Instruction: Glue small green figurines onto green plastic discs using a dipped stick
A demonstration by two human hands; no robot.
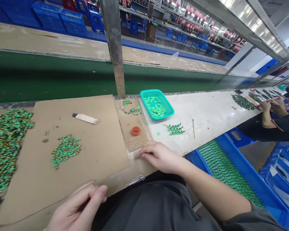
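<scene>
My left hand (75, 205) is low in front of the cardboard sheet (106, 138), its fingers curled and the thumb pressed against them. Whatever it may hold is hidden. Near the table's front edge, my right hand (160, 156) has its fingers bent together, tips down by a small board (131, 141); nothing between them can be made out. Beyond it on that board are a small red dish (135, 130) and several tiny green-and-gold pieces (132, 111). A loose pile of green-and-gold pieces (66, 150) lies on the cardboard.
A turquoise basket (167, 114) holds green discs. To its front lie rows of green pieces (175, 129) and a thin stick (194, 128). A white tube (85, 118) and a large heap (6, 147) are leftward. A blue crate (243, 170) and a co-worker (276, 112) are rightward.
</scene>
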